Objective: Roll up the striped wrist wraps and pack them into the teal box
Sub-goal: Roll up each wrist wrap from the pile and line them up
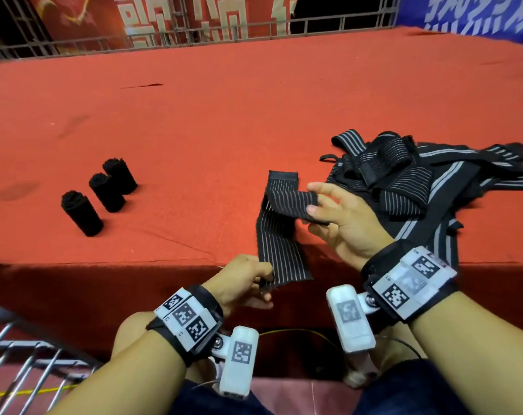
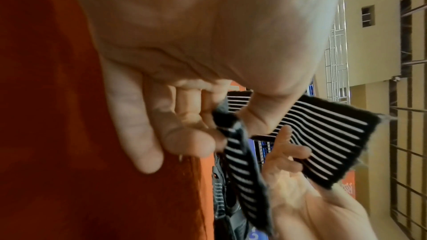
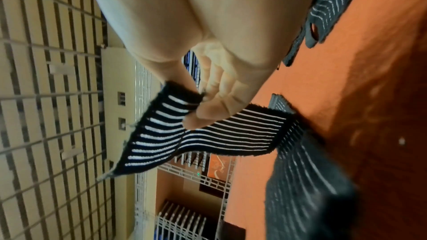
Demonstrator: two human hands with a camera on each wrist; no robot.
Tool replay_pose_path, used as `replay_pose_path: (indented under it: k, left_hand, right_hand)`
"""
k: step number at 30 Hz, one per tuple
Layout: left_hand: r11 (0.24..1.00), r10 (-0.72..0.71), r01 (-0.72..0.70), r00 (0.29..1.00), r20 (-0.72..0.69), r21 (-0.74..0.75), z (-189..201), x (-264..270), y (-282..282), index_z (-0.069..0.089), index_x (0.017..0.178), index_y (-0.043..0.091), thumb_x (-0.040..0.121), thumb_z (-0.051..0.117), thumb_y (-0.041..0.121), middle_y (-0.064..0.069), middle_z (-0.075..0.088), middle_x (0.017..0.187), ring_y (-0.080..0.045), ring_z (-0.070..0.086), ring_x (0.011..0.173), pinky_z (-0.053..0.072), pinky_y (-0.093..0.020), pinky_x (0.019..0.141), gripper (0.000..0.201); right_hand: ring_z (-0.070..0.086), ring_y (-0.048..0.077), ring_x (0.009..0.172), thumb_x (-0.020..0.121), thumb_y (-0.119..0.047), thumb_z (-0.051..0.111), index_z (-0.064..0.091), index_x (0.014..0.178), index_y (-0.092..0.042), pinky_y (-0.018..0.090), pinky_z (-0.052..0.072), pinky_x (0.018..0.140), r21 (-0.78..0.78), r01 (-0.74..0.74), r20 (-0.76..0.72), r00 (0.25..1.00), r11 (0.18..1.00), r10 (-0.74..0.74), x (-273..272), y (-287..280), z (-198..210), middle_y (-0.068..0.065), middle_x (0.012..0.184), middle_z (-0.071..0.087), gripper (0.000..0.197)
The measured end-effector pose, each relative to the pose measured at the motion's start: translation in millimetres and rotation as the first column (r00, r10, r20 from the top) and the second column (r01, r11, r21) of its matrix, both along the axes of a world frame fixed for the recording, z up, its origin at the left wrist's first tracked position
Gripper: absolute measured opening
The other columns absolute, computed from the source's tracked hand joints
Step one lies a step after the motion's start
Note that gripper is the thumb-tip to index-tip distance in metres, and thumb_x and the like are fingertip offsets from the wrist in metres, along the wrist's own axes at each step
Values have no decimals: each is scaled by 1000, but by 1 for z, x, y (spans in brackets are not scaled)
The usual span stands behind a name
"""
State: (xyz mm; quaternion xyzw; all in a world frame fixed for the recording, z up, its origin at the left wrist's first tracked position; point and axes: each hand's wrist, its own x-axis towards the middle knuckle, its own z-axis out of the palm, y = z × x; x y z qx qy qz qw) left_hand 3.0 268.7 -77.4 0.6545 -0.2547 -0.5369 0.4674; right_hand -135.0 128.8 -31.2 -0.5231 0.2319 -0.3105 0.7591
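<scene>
L hand (image 1: 242,280) nearest cam, pinches near end of striped wrap (image 1: 276,235); R hand (image 1: 341,223) pinches its far end. Unrolled wrap pile (image 1: 419,181) beyond R hand. Three rolled wraps (image 1: 104,193) on tabletop (image 1: 224,115), well left of L hand.

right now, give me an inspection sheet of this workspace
surface: red carpeted platform, marked in places
job's things: three rolled black wraps standing at left; one black grey-striped wrist wrap held unrolled; teal box not seen
clutter: tangled pile of striped wraps at right
hands: left hand pinches the wrap's near end; right hand pinches its far end
cables: yellow cable below the platform edge
surroundings: metal railing, red banner
</scene>
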Motion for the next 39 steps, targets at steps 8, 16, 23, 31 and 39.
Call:
replay_pose_path:
  k: [8,16,23,31,39]
  left_hand:
    - [993,-89,88,996,-15,-74,-2,2,24,66,77,13,93,55,-3,0,58,61,-8,47,48,52,-25,54,26]
    - [979,16,-16,1000,1,-201,-1,1,32,43,135,20,91,63,-7,0,69,72,-10,58,56,58,-28,63,55]
    - [944,-91,77,995,-29,-322,1,0,38,55,135,42,92,59,-8,-8,65,91,-15,59,68,58,-34,75,66]
    - [936,-49,31,998,-44,-349,0,0,37,68,102,7,75,64,-26,-16,67,90,-14,71,73,60,-27,75,42]
    - [928,134,-133,991,-20,-349,7,-1,25,70,95,8,91,67,2,-10,75,85,-17,74,74,60,-27,73,8]
  right_hand:
    - [67,21,82,85,13,68,60,116,-9,36,52,72,-139,-114,-321,945,984,64,3,24,-39,12,103,71,39]
    - [67,22,82,84,16,66,55,124,-6,37,49,73,-112,-169,-391,913,979,113,-3,32,-44,8,93,73,48]
    - [73,16,79,84,26,55,53,124,-3,23,57,66,1,-228,-262,940,974,220,-14,37,-39,13,97,72,49]
    - [63,16,82,83,4,75,54,128,-13,26,49,65,-204,-192,-430,898,960,88,-19,38,-42,13,112,63,53]
    - [53,13,73,80,-20,84,74,98,-26,21,46,75,-574,-102,-250,967,812,-55,-26,35,-30,2,114,65,22]
